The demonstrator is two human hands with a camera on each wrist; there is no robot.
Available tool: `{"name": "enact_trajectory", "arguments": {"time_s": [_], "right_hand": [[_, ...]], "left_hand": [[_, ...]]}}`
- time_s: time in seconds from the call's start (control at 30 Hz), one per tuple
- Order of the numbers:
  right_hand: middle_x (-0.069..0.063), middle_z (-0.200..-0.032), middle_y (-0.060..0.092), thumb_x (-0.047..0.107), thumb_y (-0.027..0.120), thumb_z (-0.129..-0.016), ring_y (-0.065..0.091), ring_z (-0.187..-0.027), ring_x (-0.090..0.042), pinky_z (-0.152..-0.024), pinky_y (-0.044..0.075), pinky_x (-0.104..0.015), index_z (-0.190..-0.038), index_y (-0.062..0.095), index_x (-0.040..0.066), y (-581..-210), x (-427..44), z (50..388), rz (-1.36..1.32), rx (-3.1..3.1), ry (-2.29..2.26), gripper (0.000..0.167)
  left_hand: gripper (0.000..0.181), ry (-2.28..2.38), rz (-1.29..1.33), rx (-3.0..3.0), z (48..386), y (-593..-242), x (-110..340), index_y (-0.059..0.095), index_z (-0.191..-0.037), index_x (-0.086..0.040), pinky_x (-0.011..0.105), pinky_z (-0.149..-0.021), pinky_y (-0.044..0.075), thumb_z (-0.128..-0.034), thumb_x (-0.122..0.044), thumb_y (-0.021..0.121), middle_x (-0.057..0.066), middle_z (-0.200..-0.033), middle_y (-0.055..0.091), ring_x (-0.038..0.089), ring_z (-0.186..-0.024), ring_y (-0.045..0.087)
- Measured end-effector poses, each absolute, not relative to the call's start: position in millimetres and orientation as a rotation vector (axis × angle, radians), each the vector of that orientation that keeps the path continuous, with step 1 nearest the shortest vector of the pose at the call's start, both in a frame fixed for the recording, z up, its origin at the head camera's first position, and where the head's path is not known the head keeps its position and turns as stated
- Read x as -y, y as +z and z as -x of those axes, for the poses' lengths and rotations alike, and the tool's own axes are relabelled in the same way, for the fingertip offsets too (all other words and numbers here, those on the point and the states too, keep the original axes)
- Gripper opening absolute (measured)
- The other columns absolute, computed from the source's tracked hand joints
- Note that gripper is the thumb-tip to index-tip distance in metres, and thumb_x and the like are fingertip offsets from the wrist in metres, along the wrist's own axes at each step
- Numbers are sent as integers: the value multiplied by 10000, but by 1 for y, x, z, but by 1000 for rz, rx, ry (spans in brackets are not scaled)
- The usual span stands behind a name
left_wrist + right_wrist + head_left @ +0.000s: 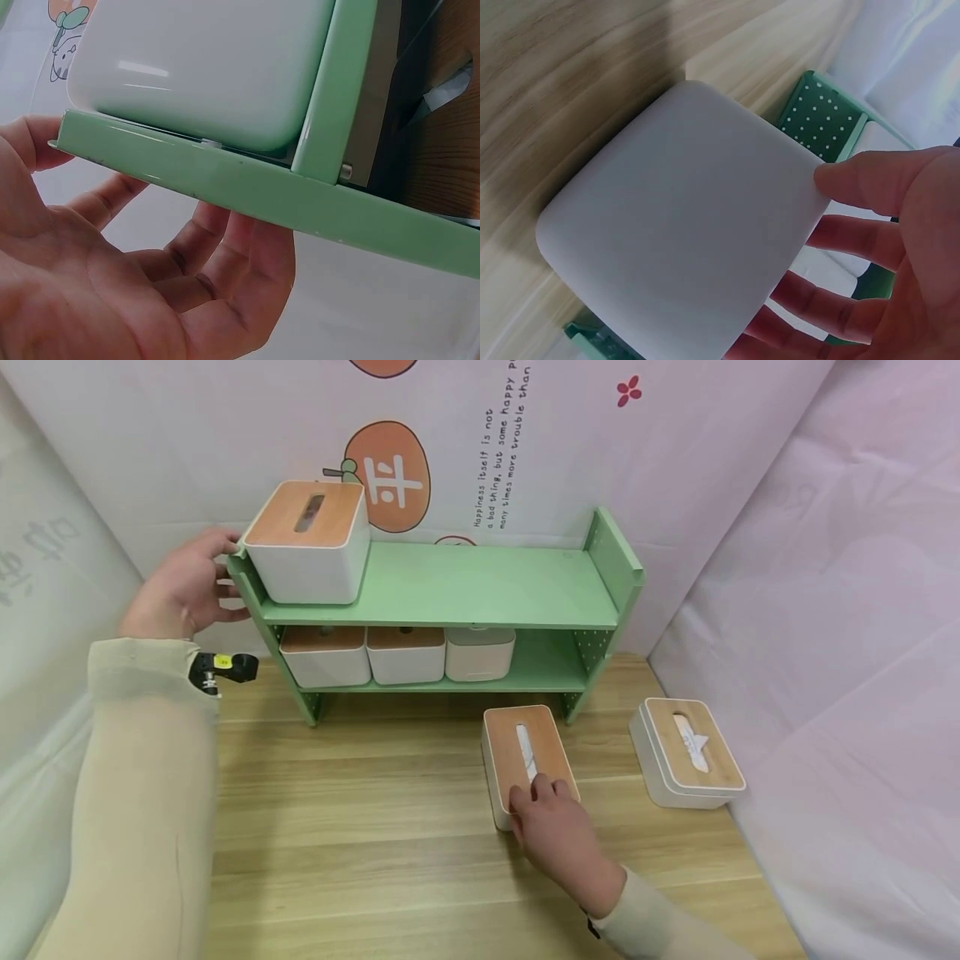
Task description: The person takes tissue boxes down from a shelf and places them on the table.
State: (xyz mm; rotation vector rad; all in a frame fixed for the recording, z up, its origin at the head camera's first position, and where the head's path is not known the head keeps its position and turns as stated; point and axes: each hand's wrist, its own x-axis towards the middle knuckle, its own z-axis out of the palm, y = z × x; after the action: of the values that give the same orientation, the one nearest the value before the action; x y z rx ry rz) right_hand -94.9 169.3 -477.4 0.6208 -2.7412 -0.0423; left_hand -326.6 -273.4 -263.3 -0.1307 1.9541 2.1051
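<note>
My left hand grips the upper left side panel of a green two-tier shelf. In the left wrist view, the thumb is at the panel's end and the curled fingers lie against its outer face. My right hand holds the near end of a white tissue box with a wood-look lid, in front of the shelf. The right wrist view shows its thumb and fingers at one edge of the box's plain white face. White tissue shows in the lid's slot.
A square tissue box stands on the top tier's left end. Two wood-lidded boxes and a pale box sit in a row below. Another tissue box lies at the right of the wooden table, beside a white cloth wall.
</note>
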Motion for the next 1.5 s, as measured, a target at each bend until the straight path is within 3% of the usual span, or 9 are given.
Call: {"name": "enact_trajectory", "arguments": {"time_s": [0.43,0.67,0.93,1.27,1.5], "right_hand": [[-66,-791,404,193,741,-828,382,-687,-284,-516,369,-351,-848,587,154,-473,-195,99,-360,2912,80,159],[-81,-777,421,196,710,-848,392,-693,-298,-513,372,-375,-847,593,150,-469,-211,101,-264,2967,77,125],[-72,-772,460,192,698,-826,421,-718,-300,-640,383,-409,-844,599,148,-468,-232,105,-227,2988,101,110],[-91,-844,486,209,686,-831,463,-769,-325,-540,424,-425,-895,620,162,-467,-244,103,-121,3033,182,103],[-70,-778,482,188,713,-799,445,-727,-294,-613,402,-413,-875,613,138,-469,-253,104,-180,2974,169,134]], "left_hand": [[187,2112,117,-1948,326,-265,274,484,-1228,-243,463,-755,449,-1053,-278,432,20,-1009,565,232,-863,565],[206,2112,118,-1960,325,-265,273,483,-1247,-242,456,-754,454,-1051,-285,437,32,-1069,550,239,-876,551],[208,2110,117,-1961,326,-265,274,484,-1251,-252,468,-771,432,-1052,-282,430,23,-1040,565,233,-861,567],[196,2122,124,-1959,326,-266,274,488,-1237,-242,461,-742,449,-1050,-277,442,26,-1027,573,230,-845,580],[189,2124,125,-1961,326,-266,273,499,-1226,-244,466,-758,438,-1050,-277,441,30,-1043,560,237,-846,561]]}}
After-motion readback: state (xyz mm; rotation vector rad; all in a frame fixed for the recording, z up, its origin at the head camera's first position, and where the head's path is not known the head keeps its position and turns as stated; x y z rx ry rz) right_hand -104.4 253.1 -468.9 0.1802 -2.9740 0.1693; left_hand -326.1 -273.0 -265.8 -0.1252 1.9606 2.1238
